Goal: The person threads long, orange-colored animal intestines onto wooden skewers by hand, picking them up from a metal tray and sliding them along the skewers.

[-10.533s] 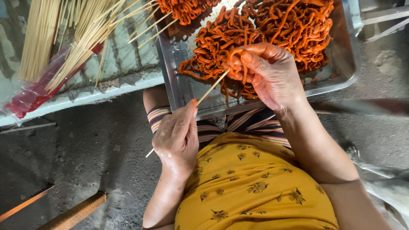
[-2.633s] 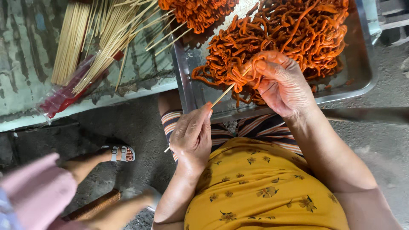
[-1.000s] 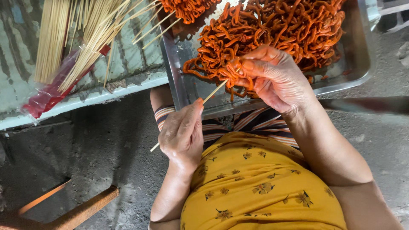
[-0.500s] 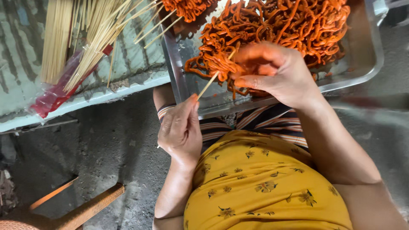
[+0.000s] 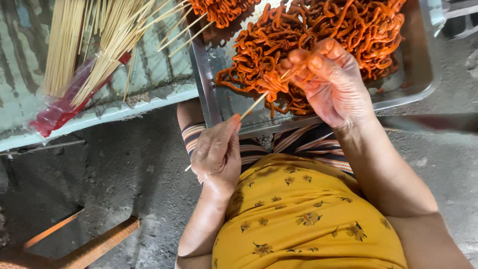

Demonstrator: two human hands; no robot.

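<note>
One bamboo skewer (image 5: 251, 107) pinched in the left hand (image 5: 217, 155), fingers pressed together round its lower half, pointed end angled up toward the metal tray (image 5: 420, 74). Right hand (image 5: 331, 82) pinching a strip of orange marinated meat (image 5: 279, 82) at the skewer tip, thumb and fingertips closed on it. Only the first folds threaded so far, most of the stick bare. Plenty left: a deep heap of orange strips (image 5: 338, 30) across the tray, and many unused skewers (image 5: 94, 45) fanned over a red plastic bag (image 5: 62, 109) on the pale, worn counter (image 5: 124, 112). A few loaded sticks apparently at the top edge, hard to tell. Below, rough grey concrete floor (image 5: 109, 179), a wooden stool leg (image 5: 94, 246) at lower left. Daylight, seemingly an outdoor or open work spot.
</note>
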